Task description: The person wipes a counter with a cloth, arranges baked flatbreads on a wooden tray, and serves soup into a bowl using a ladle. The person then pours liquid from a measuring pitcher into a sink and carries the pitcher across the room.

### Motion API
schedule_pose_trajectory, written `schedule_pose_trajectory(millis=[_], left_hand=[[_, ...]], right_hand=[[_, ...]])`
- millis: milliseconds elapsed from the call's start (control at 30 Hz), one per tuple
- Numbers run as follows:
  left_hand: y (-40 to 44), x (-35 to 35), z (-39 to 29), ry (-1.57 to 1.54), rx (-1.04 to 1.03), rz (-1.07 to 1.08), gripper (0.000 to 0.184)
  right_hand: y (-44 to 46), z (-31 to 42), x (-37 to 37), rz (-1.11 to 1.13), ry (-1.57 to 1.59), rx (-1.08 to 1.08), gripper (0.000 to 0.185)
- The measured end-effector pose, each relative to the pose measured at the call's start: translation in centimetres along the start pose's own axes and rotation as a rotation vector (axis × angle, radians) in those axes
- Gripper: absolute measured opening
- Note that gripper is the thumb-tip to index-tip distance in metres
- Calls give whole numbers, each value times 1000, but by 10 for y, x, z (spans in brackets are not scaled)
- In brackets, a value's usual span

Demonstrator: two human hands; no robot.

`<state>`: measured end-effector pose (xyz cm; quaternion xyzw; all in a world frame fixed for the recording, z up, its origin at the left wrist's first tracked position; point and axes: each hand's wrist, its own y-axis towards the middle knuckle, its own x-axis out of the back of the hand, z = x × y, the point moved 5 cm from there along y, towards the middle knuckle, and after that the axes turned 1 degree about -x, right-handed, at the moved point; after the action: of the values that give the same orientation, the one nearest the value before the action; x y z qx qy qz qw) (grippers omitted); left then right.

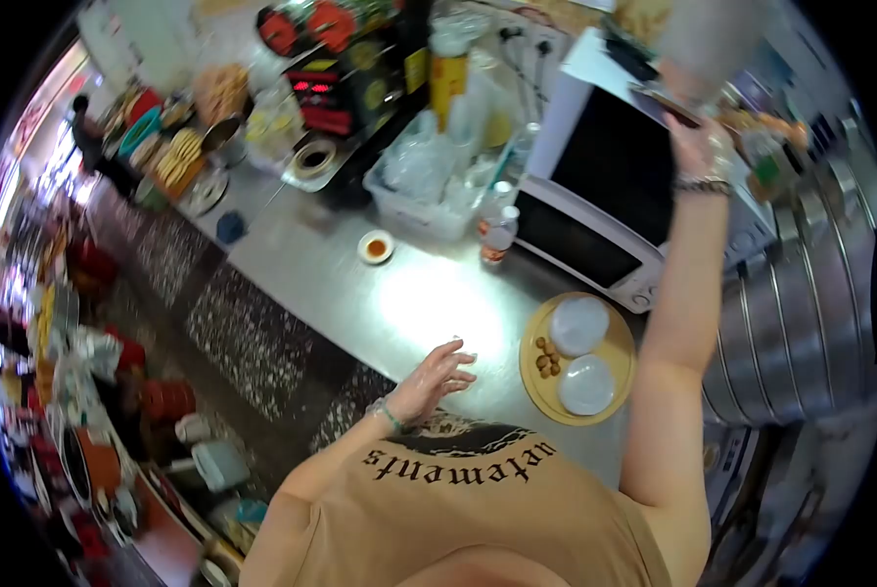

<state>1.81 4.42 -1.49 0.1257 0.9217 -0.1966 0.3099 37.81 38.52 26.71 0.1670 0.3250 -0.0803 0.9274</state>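
Observation:
My left hand (429, 384), in a thin clear plastic glove, hovers over the steel counter (306, 269). Its fingers are spread and hold nothing. My right arm stretches up beside the stacked white microwaves (585, 220). At their top, the gloved right hand (701, 155) closes on a thin dark flat object (675, 108) whose kind I cannot make out. Between my arms lies a round yellow plate (538, 391). It carries two pale translucent round pieces (579, 326) and several small brown balls (547, 358).
A small white dish of brown sauce (376, 248) sits left of two small bottles (497, 235). Behind is a plastic bin of bags (419, 201), near a machine with red digits (316, 86). Tall metal steamers (796, 303) stand right. A person (91, 142) is far left.

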Motion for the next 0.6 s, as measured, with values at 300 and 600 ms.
schedule_pose_trajectory(millis=[300,600], left_hand=[[-20,36,-17,9,-39,-79,58],[-57,106,-33,-63,-66,-221,43]], right_hand=[[-41,-14,-17,63,-143,-396,59],[-145,-101,-82,374,-741,26,24]])
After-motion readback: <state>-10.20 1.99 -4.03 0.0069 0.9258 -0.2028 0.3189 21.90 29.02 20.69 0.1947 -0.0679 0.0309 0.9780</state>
